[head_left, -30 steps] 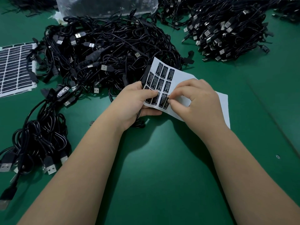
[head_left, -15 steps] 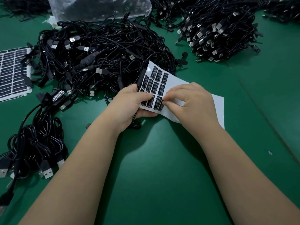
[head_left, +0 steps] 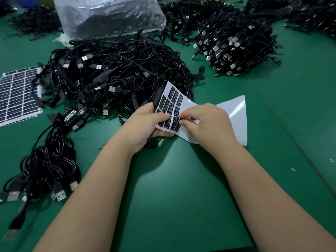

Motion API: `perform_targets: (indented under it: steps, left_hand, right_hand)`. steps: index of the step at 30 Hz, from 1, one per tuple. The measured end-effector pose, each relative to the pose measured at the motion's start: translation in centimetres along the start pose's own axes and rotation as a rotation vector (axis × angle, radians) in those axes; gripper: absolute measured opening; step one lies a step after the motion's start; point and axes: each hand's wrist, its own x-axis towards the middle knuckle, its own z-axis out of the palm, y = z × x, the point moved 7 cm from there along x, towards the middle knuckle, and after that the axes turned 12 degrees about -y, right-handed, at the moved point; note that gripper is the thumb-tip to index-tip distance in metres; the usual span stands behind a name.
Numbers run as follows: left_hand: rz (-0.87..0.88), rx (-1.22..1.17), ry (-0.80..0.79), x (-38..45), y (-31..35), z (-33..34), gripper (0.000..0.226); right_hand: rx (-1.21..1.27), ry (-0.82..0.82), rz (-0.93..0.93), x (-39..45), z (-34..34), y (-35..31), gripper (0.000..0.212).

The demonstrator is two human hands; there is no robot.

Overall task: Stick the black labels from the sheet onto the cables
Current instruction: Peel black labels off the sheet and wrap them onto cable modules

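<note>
Near the middle of the green desk (head_left: 181,188), the left hand (head_left: 143,124) grips the label sheet (head_left: 229,117) by its left edge, thumb pressed on top, with a black cable (head_left: 157,96) held behind it. The right hand (head_left: 205,120) pinches one of the black labels (head_left: 174,110) between thumb and forefinger. Beyond them lies a tangled cable pile (head_left: 116,73), another pile (head_left: 236,44) toward the far right corner, and a plastic bag (head_left: 109,15) at the far edge.

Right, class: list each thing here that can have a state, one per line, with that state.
Label sheet: curled, partly peeled, held up.
Left hand: grips the sheet and a cable.
Right hand: pinches a black label at the sheet's lower row.
Spare label sheet: flat, full.
Plastic bag: filled with cables.
</note>
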Motion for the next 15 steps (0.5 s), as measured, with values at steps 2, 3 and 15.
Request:
perform_targets:
  steps: [2,3,15]
  left_hand:
    - [0.005,-0.004,0.017,0.0,0.0,-0.1,0.017]
    - [0.002,-0.008,0.035,0.1,0.0,-0.2,0.017]
    - [0.122,1.140,0.636,-2.9,4.6,-1.1,0.039]
  right_hand:
    - [0.033,-0.003,0.031,0.0,0.2,0.2,0.010]
    - [0.052,-0.009,0.044,0.0,0.4,0.2,0.009]
    - [1.935,0.191,0.529,-0.6,2.6,5.3,0.020]
